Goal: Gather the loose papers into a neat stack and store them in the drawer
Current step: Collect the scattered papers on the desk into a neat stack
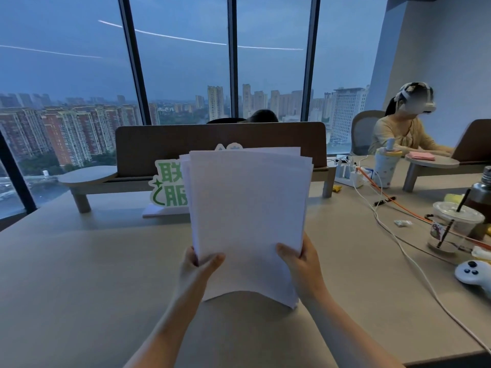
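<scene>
Presently: both hands held the papers upright over the desk, edges not yet flush.

Left hand [198, 264] pinched the lower left edge of the paper stack [248, 221], thumb in front, fingers behind; right hand [299, 260] gripped the lower right edge likewise. Stack stood tilted away, its bottom edge bowed just above the desk [79, 274], probably for tapping the sheets square. Top edges were fanned, several corners stepping out at upper left and right, so alignment seemed unfinished. Behind it stood a green sign [167, 184] and the divider panel [170, 144]. Cables [393, 235], an iced drink cup [455, 224] and a white controller [474, 274] crowded the right; bare surface lay left and near. No drawer was in view.
</scene>
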Tool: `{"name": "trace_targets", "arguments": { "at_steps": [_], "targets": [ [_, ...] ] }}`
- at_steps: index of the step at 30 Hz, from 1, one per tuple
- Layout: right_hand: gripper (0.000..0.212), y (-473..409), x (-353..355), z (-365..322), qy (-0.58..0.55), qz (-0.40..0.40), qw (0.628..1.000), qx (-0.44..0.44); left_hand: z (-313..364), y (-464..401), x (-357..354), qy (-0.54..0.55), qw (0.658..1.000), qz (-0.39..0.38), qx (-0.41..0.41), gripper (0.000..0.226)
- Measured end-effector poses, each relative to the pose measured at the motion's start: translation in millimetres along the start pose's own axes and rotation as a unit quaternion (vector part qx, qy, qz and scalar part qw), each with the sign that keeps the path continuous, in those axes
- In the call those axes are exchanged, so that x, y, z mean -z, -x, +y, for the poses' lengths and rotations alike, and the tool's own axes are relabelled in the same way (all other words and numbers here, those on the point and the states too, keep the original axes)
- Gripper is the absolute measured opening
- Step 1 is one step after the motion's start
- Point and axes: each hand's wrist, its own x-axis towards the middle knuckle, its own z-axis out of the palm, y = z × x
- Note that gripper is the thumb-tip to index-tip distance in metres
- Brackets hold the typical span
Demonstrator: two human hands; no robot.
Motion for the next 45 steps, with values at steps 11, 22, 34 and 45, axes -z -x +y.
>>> {"name": "trace_targets", "arguments": {
  "at_steps": [11,22,34,45],
  "targets": [
    [0.032,-9.8,-12.8,-3.0,0.017,0.026,0.999,0.012,2.0,-13.9,3.3,-0.016,0.999,0.023,-0.037,0.033],
    [0.021,-3.7,-11.3,12.7,0.017,0.041,0.998,-0.05,-19.1,-13.8,9.7,-0.042,0.998,0.02,0.033,0.021],
    [0.054,-15.3,-7.6,-9.7,0.074,0.066,0.994,-0.038,49.6,-37.9,33.2,-0.121,0.987,0.008,-0.104,0.034],
    [0.086,-30.4,13.5,-57.3,0.254,0.083,0.956,0.119,141.4,-56.5,62.5,-0.52,0.82,-0.049,-0.233,0.017]
  ]
}}
